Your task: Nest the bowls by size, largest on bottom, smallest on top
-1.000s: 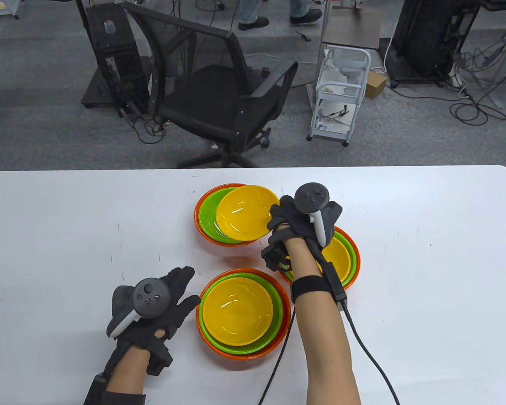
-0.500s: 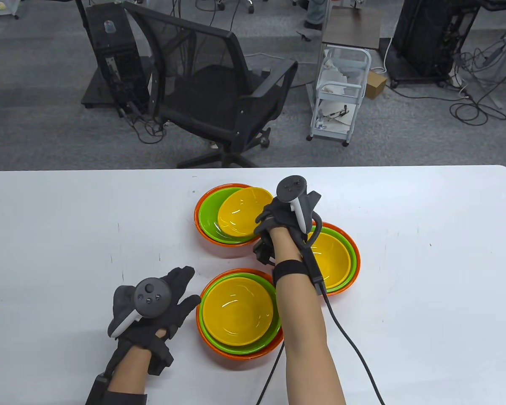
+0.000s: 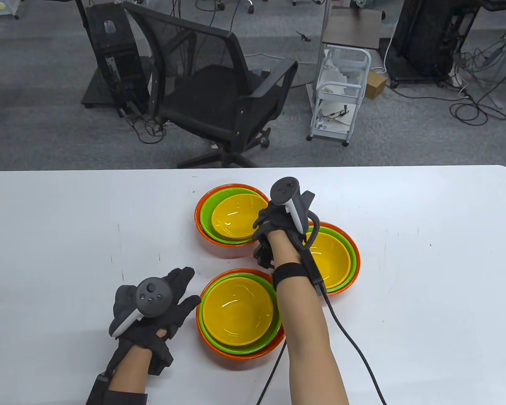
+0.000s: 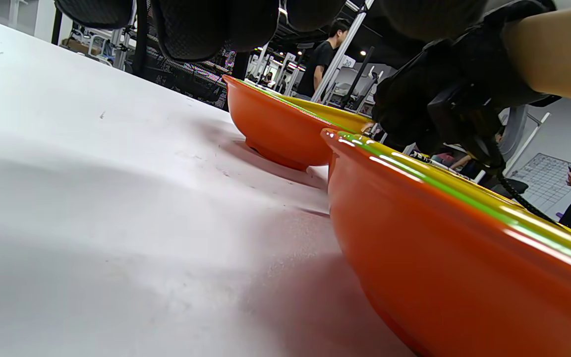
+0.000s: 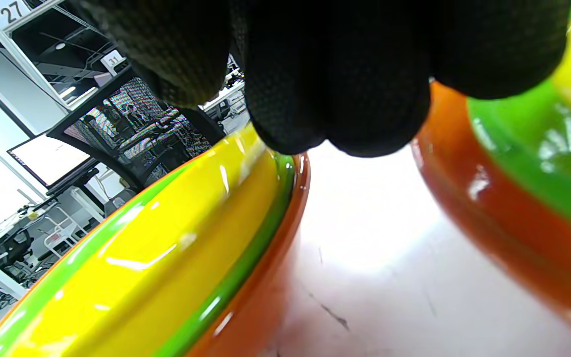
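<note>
Three stacks of bowls stand on the white table, each orange at the bottom, green inside it, yellow on top. In the far stack the yellow bowl sits level in the green bowl, which sits in the orange bowl. My right hand grips the yellow bowl's right rim; the right wrist view shows my fingertips on that rim. My left hand lies flat and open on the table, empty, just left of the near stack.
The right stack lies partly under my right forearm and shows in the right wrist view. In the left wrist view the near stack stands in front of the far stack. A black office chair and a white cart stand beyond the table's far edge.
My right hand moved left and lowered the yellow bowl from a tilt on the far stack's rim to level inside the green bowl. My left hand has not moved.
</note>
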The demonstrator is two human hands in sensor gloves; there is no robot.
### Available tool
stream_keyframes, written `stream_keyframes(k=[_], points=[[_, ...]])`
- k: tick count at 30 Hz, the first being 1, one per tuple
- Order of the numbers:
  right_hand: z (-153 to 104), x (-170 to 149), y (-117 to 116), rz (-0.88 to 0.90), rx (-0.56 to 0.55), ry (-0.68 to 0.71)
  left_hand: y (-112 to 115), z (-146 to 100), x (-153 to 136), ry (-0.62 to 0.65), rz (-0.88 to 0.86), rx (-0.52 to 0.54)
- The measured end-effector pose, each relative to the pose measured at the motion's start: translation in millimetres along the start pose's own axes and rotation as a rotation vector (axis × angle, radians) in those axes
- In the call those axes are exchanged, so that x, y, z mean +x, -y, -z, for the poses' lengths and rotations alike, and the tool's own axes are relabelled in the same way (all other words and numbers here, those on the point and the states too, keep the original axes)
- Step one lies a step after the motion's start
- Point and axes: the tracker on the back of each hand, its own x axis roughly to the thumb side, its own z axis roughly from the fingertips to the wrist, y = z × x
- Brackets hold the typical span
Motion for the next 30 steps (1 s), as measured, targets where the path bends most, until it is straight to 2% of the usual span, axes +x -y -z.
stream_keyframes(k=[8, 11, 19, 23, 30], points=[[-30.7, -9.8, 30.0, -0.052, -0.012, 0.135, 1.3, 1.3, 2.8, 0.003, 0.024, -0.012], [-53.7, -19.6, 48.5, -0.086, -0.039, 0.223, 2.1, 1.8, 6.3, 0.006, 0.048, -0.016], [-106.9, -52.2, 79.8, -0.16, -0.107, 0.397, 0.7, 0.5, 16.5, 0.027, 0.096, -0.008], [-128.6, -71.9, 84.3, -0.217, -0.146, 0.467, 0.1, -1.6, 23.5, 0.044, 0.121, -0.001], [-159.9, -103.7, 79.3, -0.332, -0.189, 0.603, 0.6, -6.1, 36.5, 0.081, 0.187, 0.008]])
